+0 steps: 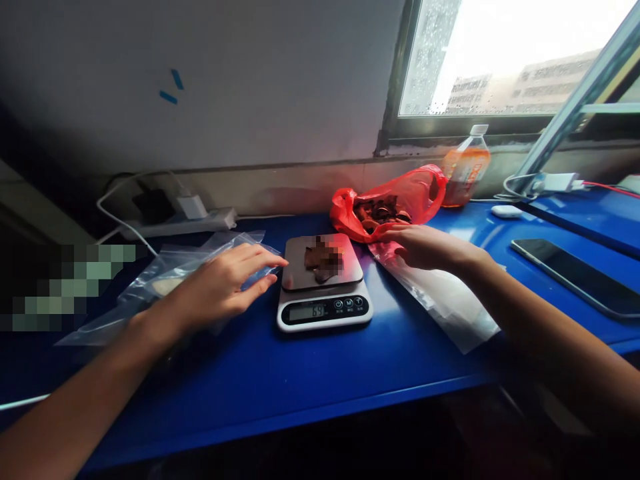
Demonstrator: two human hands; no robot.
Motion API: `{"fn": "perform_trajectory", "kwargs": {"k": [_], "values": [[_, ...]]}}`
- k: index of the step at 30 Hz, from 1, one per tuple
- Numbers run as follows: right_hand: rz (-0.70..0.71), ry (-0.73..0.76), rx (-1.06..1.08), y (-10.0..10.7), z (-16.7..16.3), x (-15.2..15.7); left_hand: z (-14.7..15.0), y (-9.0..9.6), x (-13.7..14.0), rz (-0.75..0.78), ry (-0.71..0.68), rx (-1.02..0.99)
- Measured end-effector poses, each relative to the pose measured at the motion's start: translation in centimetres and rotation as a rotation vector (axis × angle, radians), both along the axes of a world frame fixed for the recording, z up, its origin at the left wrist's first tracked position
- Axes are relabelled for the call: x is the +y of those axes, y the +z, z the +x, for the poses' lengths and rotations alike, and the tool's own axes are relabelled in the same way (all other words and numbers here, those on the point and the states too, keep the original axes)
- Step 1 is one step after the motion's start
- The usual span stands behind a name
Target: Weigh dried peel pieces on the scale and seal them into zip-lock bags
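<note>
Blue table [300,387], scale [285,293] facing forward, probably for easy reading, dark pieces [315,259] on top, left hand [233,273] loose and empty beside, right hand [425,247] by red bag [345,217], can't tell if gripping

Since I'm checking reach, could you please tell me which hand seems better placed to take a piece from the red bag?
Probably the right hand: it is close to the red bag's opening, while the left hand is left of the scale.
</note>
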State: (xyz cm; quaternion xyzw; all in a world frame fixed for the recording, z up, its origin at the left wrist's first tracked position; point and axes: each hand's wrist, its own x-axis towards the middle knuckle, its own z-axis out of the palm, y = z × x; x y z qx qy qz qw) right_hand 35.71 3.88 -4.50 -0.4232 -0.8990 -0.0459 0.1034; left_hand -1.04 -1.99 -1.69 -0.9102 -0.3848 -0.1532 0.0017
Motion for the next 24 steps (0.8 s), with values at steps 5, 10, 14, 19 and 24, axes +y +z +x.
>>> {"fn": "perform_trajectory", "kwargs": {"k": [5, 10, 14, 19, 24], "values": [[-0.033, 0.014, -0.015, -0.39, 0.32, 0.33, 0.12, -0.14, -0.08, -0.004, -0.008, 0.000], [-0.044, 0.025, 0.032, -0.20, -0.01, 0.26, 0.14, -0.26, -0.05, 0.008, -0.001, 0.015], [-0.037, -0.006, 0.020, -0.47, 0.20, 0.54, 0.17, -0.18, -0.16, 0.020, -0.003, 0.010], [-0.021, -0.036, 0.013, -1.00, 0.25, 1.01, -0.03, -0.35, -0.05, 0.034, -0.027, 0.014], [-0.025, -0.100, -0.001, -0.90, -0.58, 0.45, 0.35, -0.43, -0.43, 0.060, -0.065, -0.006]]}}
